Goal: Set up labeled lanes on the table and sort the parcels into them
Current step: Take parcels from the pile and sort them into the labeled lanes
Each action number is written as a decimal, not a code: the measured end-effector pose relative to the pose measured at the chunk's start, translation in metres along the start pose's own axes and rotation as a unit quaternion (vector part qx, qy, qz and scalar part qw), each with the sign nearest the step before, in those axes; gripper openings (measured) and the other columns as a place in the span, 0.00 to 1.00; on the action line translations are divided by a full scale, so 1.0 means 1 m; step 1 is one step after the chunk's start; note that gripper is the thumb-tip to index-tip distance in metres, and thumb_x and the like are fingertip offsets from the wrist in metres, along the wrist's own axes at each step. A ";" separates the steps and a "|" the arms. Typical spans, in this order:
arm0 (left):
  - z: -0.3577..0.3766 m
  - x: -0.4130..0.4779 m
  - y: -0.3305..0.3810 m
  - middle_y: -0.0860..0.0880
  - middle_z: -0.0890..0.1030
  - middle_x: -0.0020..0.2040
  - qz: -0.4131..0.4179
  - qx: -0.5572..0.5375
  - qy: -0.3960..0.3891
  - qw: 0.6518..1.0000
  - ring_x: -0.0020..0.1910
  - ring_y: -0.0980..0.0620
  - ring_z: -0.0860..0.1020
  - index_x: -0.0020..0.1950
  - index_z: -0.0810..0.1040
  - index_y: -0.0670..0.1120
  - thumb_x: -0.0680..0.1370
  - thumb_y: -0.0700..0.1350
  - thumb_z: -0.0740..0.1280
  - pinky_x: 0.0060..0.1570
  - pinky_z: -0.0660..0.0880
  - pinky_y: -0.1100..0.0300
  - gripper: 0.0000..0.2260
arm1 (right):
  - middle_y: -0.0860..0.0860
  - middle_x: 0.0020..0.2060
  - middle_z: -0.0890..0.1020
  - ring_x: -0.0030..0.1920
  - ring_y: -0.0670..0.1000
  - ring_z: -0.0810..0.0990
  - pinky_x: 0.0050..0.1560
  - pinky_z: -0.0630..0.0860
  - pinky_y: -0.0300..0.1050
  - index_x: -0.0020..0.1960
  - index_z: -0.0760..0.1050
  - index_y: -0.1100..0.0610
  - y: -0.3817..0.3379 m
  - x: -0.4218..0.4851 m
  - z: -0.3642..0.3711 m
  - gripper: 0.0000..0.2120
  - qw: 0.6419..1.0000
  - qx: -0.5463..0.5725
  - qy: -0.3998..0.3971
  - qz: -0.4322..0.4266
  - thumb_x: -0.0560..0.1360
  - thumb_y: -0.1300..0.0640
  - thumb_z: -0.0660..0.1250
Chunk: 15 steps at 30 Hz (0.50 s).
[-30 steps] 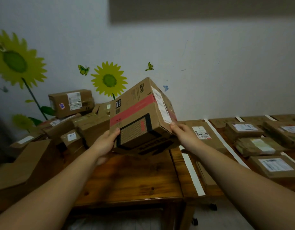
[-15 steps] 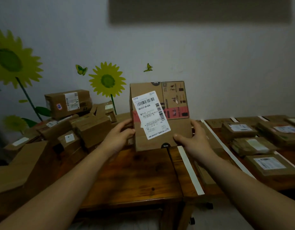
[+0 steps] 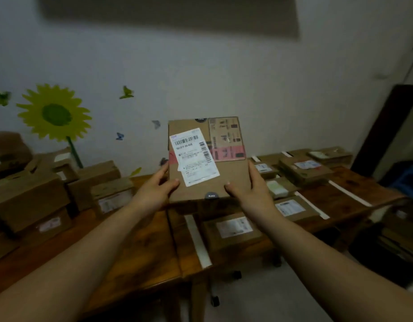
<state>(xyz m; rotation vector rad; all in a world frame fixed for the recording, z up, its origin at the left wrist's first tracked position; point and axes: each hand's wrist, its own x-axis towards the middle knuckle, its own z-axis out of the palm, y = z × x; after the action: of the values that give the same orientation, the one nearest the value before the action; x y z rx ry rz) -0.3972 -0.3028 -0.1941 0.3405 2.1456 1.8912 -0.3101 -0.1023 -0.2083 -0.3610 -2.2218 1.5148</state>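
I hold a brown cardboard parcel (image 3: 228,175) upright in front of me, above the table, its white shipping label (image 3: 193,156) facing me. My left hand (image 3: 157,187) grips its left edge and my right hand (image 3: 248,191) grips its lower right edge. Below it, white tape strips (image 3: 197,240) mark lanes on the wooden table (image 3: 145,242). Sorted parcels lie flat in the lanes: one (image 3: 233,231) just under my right wrist, another (image 3: 293,208) to its right, and several further back (image 3: 303,168).
A heap of unsorted cardboard boxes (image 3: 38,194) fills the left part of the table against the wall with sunflower stickers (image 3: 55,112). A second tape strip (image 3: 349,192) crosses the right tabletop. Dark furniture and a blue bin (image 3: 407,180) stand at the far right.
The parcel was turned from tilted, printed side out, to upright with its label toward me. My view has since swung right, so the lanes and sorted parcels sit nearer the centre.
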 end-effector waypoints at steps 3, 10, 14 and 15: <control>0.076 0.018 0.013 0.49 0.76 0.63 0.017 0.007 -0.040 0.999 0.55 0.50 0.78 0.74 0.59 0.61 0.81 0.44 0.60 0.52 0.78 0.51 0.25 | 0.43 0.63 0.71 0.65 0.51 0.71 0.60 0.75 0.60 0.70 0.57 0.37 0.021 0.011 -0.070 0.34 1.000 0.001 0.021 0.002 0.71 0.50 0.71; 0.244 0.038 0.031 0.50 0.73 0.63 0.029 0.056 -0.106 0.992 0.52 0.50 0.78 0.74 0.56 0.59 0.80 0.44 0.61 0.43 0.80 0.55 0.26 | 0.47 0.68 0.70 0.68 0.51 0.68 0.66 0.70 0.58 0.73 0.57 0.43 0.078 0.025 -0.218 0.35 0.994 -0.013 0.100 0.043 0.73 0.55 0.71; 0.299 0.049 0.025 0.50 0.74 0.60 -0.011 0.039 -0.154 0.987 0.51 0.51 0.78 0.74 0.56 0.60 0.79 0.43 0.63 0.46 0.80 0.54 0.28 | 0.43 0.64 0.71 0.67 0.50 0.69 0.66 0.70 0.57 0.73 0.58 0.44 0.106 0.028 -0.260 0.33 0.990 -0.012 0.123 0.074 0.74 0.54 0.70; 0.310 0.055 0.022 0.51 0.74 0.60 -0.015 0.046 -0.170 0.984 0.53 0.50 0.77 0.74 0.55 0.59 0.78 0.43 0.65 0.50 0.79 0.51 0.30 | 0.42 0.61 0.71 0.66 0.50 0.70 0.66 0.71 0.57 0.73 0.59 0.44 0.113 0.029 -0.268 0.32 0.988 -0.007 0.129 0.083 0.74 0.54 0.70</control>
<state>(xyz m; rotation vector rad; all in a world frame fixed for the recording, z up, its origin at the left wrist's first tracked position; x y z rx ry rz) -0.3414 0.0076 -0.2114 0.5986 1.9959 1.5865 -0.2095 0.1714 -0.2228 -0.7208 -2.0405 1.4435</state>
